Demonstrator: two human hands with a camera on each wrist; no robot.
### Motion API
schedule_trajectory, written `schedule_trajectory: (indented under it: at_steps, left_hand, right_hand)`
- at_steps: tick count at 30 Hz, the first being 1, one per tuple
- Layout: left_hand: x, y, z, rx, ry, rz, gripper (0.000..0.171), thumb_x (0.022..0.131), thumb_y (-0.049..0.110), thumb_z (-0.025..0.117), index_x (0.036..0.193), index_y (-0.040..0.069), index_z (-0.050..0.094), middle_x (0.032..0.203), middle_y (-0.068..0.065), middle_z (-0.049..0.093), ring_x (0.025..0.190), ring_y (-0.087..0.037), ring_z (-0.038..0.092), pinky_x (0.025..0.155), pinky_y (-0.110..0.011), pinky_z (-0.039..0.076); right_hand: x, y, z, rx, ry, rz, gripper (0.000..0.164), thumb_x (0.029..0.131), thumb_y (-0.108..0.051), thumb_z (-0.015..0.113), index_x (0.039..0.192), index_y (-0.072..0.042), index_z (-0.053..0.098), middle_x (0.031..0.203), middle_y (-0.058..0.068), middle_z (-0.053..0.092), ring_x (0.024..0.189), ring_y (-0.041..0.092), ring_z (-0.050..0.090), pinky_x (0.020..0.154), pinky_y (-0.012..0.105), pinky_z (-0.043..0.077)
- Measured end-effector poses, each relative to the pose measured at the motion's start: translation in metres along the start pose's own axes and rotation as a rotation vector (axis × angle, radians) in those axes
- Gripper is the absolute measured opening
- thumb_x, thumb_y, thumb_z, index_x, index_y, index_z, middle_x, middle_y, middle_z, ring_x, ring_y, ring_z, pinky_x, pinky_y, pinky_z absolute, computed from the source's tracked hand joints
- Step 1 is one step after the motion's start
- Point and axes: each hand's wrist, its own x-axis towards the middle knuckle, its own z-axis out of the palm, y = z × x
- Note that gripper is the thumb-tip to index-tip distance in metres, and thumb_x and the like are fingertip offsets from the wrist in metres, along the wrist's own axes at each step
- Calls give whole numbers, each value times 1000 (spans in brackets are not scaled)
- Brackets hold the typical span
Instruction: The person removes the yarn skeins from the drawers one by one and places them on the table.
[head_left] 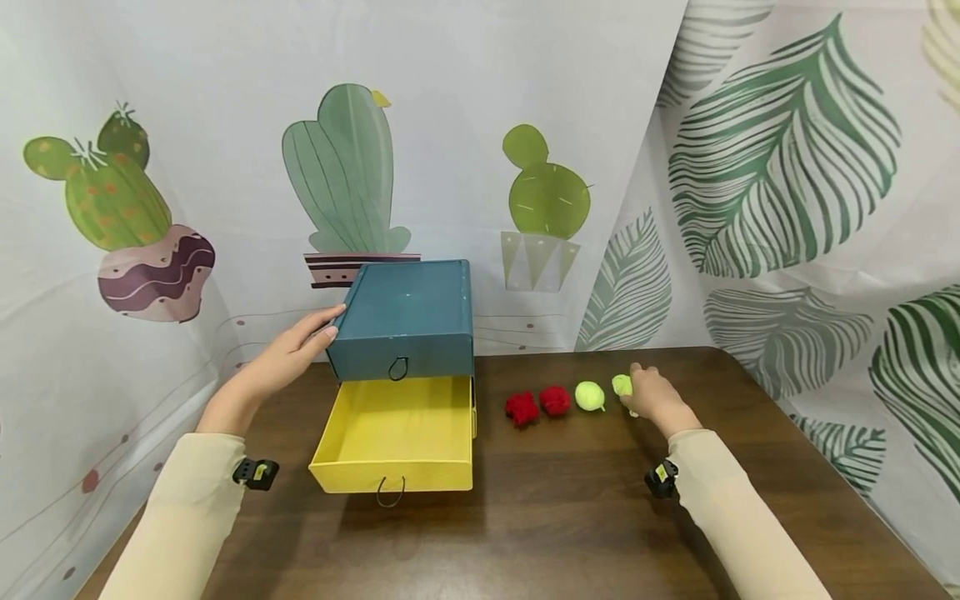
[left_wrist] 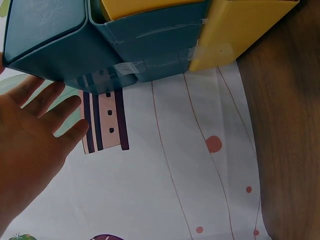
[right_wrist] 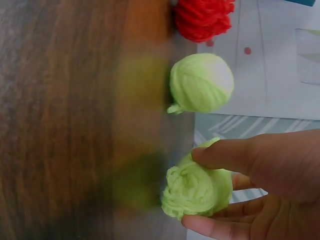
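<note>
My left hand (head_left: 281,360) rests against the left side of a blue drawer unit (head_left: 408,302), fingers extended; in the left wrist view its fingertips (left_wrist: 72,102) touch the blue casing's edge. Below the blue part, a yellow drawer (head_left: 397,477) stands pulled out with a bare inside and a dark loop handle. Over at the right, my right hand (head_left: 658,402) pinches a light green yarn ball (right_wrist: 192,192) between thumb and fingers, at the table surface. Beside it sits a second light green yarn ball (right_wrist: 200,82).
Two red yarn balls, one on the left (head_left: 522,408) and one on the right (head_left: 555,401), lie between the drawer unit and the green balls. Everything stands on a dark wooden table (head_left: 555,517). A printed cloth (head_left: 450,125) with cacti and leaves hangs behind the back edge.
</note>
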Motion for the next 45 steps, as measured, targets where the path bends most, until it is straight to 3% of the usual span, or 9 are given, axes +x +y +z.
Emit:
schedule_trajectory:
  at_steps: [11, 19, 24, 27, 33, 39, 45]
  left_hand:
    - [1, -4, 0, -15, 0, -3, 56, 105, 34, 36, 155, 15, 19, 157, -20, 18, 142, -44, 16, 107, -68, 18]
    - [1, -1, 0, -17, 7, 9, 56, 105, 37, 36, 155, 16, 21, 157, -17, 19, 142, -43, 16, 107, -67, 17]
    - [1, -1, -1, -11, 2, 4, 56, 105, 35, 36, 155, 15, 20, 158, -18, 18, 142, -43, 16, 107, -67, 17]
    - [1, -2, -1, -11, 2, -2, 55, 106, 33, 36, 155, 15, 20, 157, -19, 18, 142, -44, 16, 107, -68, 18]
    - [1, -3, 0, -8, 0, -3, 55, 105, 33, 36, 155, 14, 20, 157, -19, 18, 142, -43, 16, 107, -67, 18]
    - [1, -2, 0, -4, 5, 14, 55, 106, 32, 36, 155, 12, 21, 157, -19, 18, 142, -43, 17, 107, -67, 19]
    - [2, -3, 0, -1, 1, 10, 55, 106, 32, 35, 155, 12, 20, 157, -20, 17, 142, -44, 17, 106, -67, 19]
  right_hand:
    - [5, -2, 10, -65, -29, 98, 65, 91, -22, 65, 130, 20, 36, 109, 42, 46, 89, 51, 57, 70, 56, 51]
    - [1, -12, -1, -118, -50, 131, 66, 93, -28, 61, 133, 18, 37, 112, 40, 47, 95, 53, 55, 72, 57, 51]
    - [-2, -23, -16, -125, -16, 106, 66, 94, -29, 60, 135, 17, 37, 118, 41, 45, 103, 55, 51, 77, 60, 49]
    - [-3, -33, -27, -108, 51, 77, 62, 95, -28, 60, 134, 15, 40, 121, 41, 46, 106, 55, 50, 78, 61, 48]
    - [-14, -62, -51, -71, 269, -23, 47, 94, -23, 61, 125, 11, 52, 112, 33, 55, 101, 49, 55, 71, 61, 50]
    - [-27, -96, -67, -68, 484, -178, 39, 92, -21, 64, 120, 6, 58, 109, 26, 59, 99, 44, 58, 72, 56, 51]
    - [-41, -131, -75, -71, 670, -358, 30, 90, -18, 67, 112, 1, 62, 99, 18, 61, 90, 38, 60, 58, 48, 52]
